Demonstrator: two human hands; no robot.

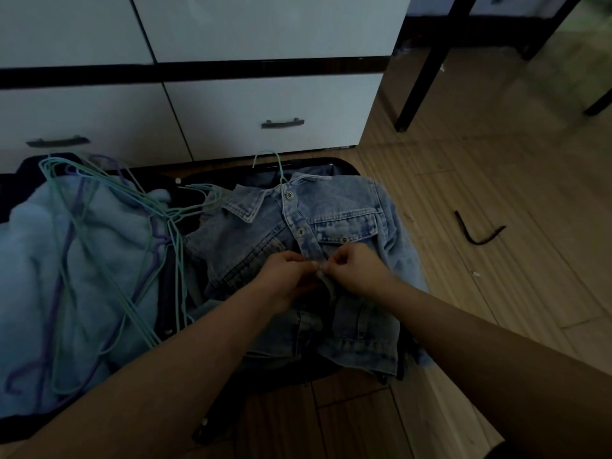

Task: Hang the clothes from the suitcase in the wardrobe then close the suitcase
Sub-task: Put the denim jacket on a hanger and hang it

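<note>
Kneeling over the open suitcase (20, 180) on the wooden floor (463, 180), I have my left hand (284, 276) and my right hand (356, 268) close together at the front of a denim jacket (351, 220), each pinching one edge of its button placket, fingertips nearly touching about halfway down the row of metal snaps. The jacket lies spread face up across the right half of the suitcase, collar toward the wardrobe (265, 104), one sleeve spilling over the rim onto the floor. A green hanger (275, 164) is inside the jacket, its hook poking out above the collar. To the left, a fluffy light blue garment (109, 266) fills the other half of the case, and a tangle of thin green and purple hangers (99, 226) lies loose on top of it. The wardrobe stands just beyond the suitcase: white panels, a dark band across the middle, and two lower drawers with dark bar handles. The floor is warm wood planking in dim light. A small bent black object (477, 231) lies on the boards well to the right, and black furniture legs (427, 64) stand farther back near the dark skirting.
</note>
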